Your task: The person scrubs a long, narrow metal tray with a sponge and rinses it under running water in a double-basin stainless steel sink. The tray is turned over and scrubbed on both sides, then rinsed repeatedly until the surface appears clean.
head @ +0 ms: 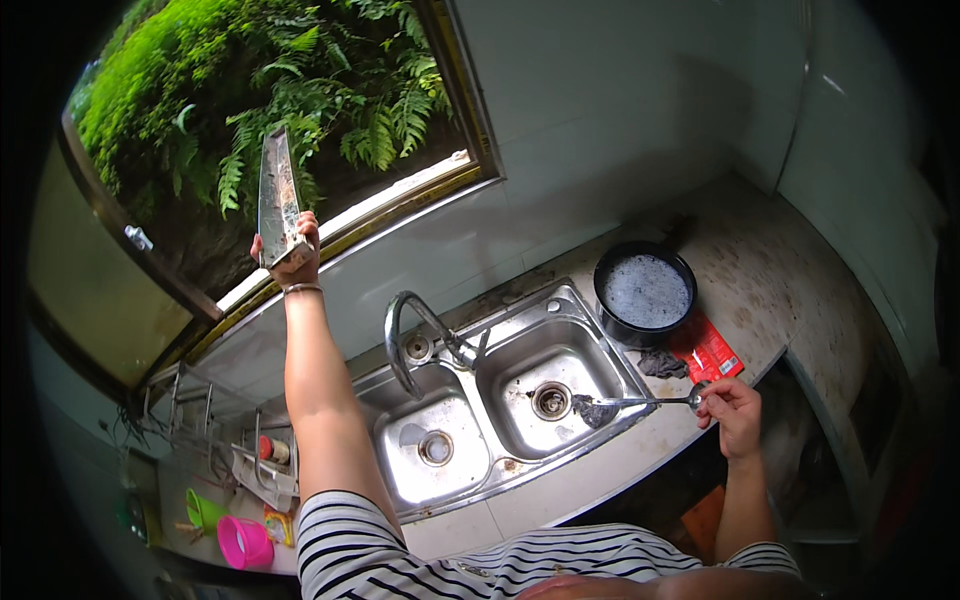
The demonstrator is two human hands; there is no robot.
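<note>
My left hand (308, 231) is raised at the open window and grips a long, narrow metal trough (282, 196) by its near end. Brown grime coats the trough's inside. Over the front edge of the right sink basin (517, 431), my right hand (731, 416) pinches a metal spoon (652, 401) at its bowl end. The spoon's thin handle points left into the basin, where its tip meets a dark, wet clump (592, 412); whether it is stuck on the handle I cannot tell. Beside the clump is the drain (551, 401), with dark bits around it.
A curved chrome faucet (401, 330) rises behind the two basins. On the right counter stands a black pot (646, 289) of foamy liquid, near a red packet (709, 352) and a crumpled dark rag (663, 364). A metal rack (187, 409) and a pink bucket (244, 543) are at left.
</note>
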